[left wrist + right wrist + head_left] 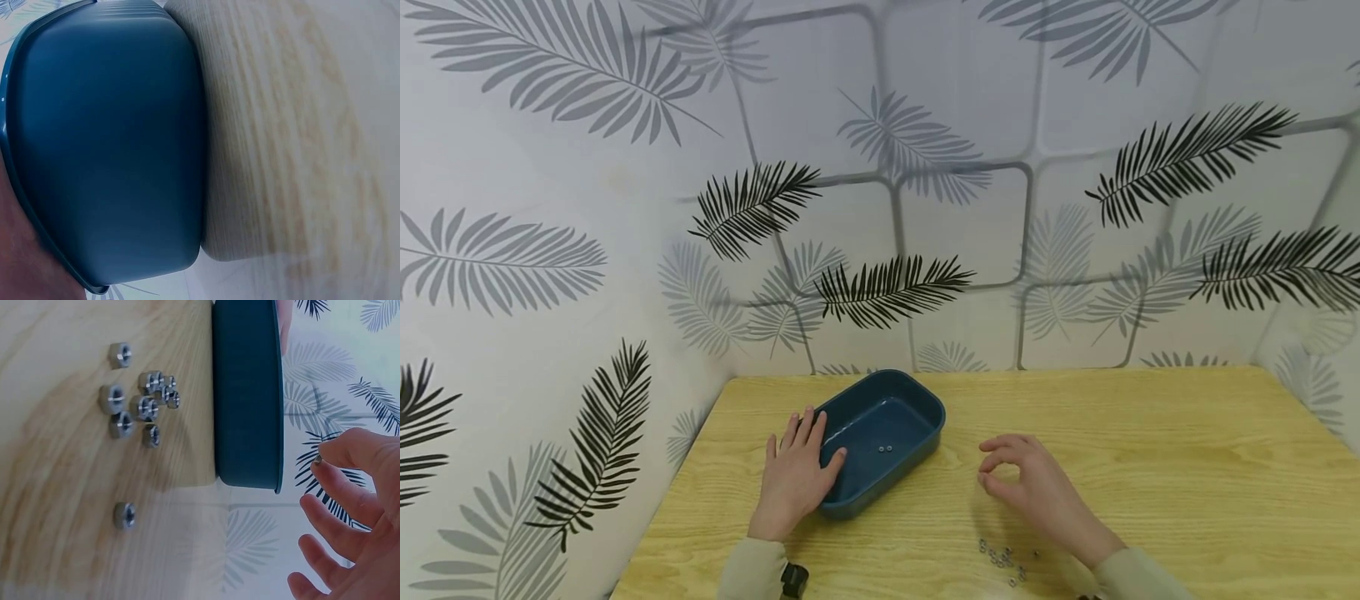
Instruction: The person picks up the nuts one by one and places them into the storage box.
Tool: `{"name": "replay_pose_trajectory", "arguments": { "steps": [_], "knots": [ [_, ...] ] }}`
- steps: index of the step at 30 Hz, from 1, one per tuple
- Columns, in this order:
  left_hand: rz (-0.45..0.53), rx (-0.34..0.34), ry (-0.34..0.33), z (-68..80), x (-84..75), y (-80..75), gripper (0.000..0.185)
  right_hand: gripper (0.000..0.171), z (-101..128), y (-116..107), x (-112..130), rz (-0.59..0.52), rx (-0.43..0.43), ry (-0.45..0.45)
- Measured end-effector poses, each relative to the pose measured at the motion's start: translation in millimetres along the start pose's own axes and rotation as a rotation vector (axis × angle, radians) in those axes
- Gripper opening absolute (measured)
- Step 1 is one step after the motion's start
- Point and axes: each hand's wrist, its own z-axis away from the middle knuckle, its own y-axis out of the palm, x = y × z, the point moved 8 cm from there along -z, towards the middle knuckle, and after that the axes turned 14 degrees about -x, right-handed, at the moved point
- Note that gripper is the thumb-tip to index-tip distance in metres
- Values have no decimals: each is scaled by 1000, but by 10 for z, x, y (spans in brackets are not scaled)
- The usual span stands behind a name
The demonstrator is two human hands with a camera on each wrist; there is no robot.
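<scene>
A dark blue rectangular container sits on the wooden table, with two small metal nuts on its floor. My left hand rests on its left rim, fingers extended and thumb over the inside. The left wrist view shows the container's outer wall close up. To the right of the container, my right hand is raised above the table. Between its thumb and index finger it pinches a tiny metal nut, mostly covered by the fingertips. Several loose hex nuts lie scattered on the table below that hand.
The light wooden table runs back to a wall with a leaf pattern. One nut lies apart from the others. A black band is on the left wrist, beside the sleeve.
</scene>
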Motion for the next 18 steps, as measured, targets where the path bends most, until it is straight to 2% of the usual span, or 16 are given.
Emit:
{"name": "replay_pose_trajectory", "arguments": {
  "steps": [7, 18],
  "knots": [
    [0, 4, -1, -5, 7, 1, 70, 17, -84, 45, 52, -21, -23, -10],
    [5, 8, -5, -1, 8, 9, 70, 4, -224, 179, 60, -97, -39, 28]
  ]
}}
